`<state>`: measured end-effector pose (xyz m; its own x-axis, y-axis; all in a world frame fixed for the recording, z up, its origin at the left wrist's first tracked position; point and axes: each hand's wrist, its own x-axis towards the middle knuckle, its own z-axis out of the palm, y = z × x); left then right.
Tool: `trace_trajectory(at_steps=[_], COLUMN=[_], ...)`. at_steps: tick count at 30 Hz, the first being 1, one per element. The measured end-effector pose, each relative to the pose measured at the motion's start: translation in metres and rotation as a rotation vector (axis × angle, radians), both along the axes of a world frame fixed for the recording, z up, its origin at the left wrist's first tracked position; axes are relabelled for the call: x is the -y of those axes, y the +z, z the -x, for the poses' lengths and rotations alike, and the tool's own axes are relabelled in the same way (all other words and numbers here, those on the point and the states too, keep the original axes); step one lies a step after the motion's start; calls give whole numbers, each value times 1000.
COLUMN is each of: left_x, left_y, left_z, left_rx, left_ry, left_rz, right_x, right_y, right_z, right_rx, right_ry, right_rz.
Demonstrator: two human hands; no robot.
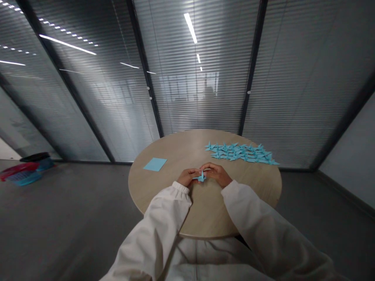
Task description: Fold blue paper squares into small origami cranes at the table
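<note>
Paper crane [202, 178] between left hand [186, 177], right hand [219, 174].

no text can be read

Overall exposure dim, cool grey. Blinds [202, 113] brightest at centre, darker toward upper right. White strip-light streaks [190, 28] glare on the glass, upper left and top centre. Tabletop [205, 214] softly lit, faint shadow beside the left sleeve [164, 210]. Floor [82, 210] dark, lower left. Wide-angle distortion: posts [140, 50] splay toward the edges. Small paper crane [202, 178], centre: detail soft.
</note>
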<state>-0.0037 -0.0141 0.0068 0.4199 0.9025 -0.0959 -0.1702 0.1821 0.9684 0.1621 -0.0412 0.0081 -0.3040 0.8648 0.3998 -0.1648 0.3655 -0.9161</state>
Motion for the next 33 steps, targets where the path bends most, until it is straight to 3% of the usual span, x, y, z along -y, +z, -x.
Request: trace_trajectory(at_steps=[5,9,21,33], left_x=[0,0,2,6], left_y=[0,0,3,7], left_z=[0,0,-1,-2], left_rx=[-16,-27,-7,-73], left_ry=[-11,-16,17,47], left_rz=[-6,-19,-26,-170], right_x=[3,1,5,6], right_y=[3,2,4,3], right_z=[1,3,3,6], right_rx=[7,57,331,373], right_ry=[2,-91,-422,-508], right_rz=[-6,-59,-502,-564])
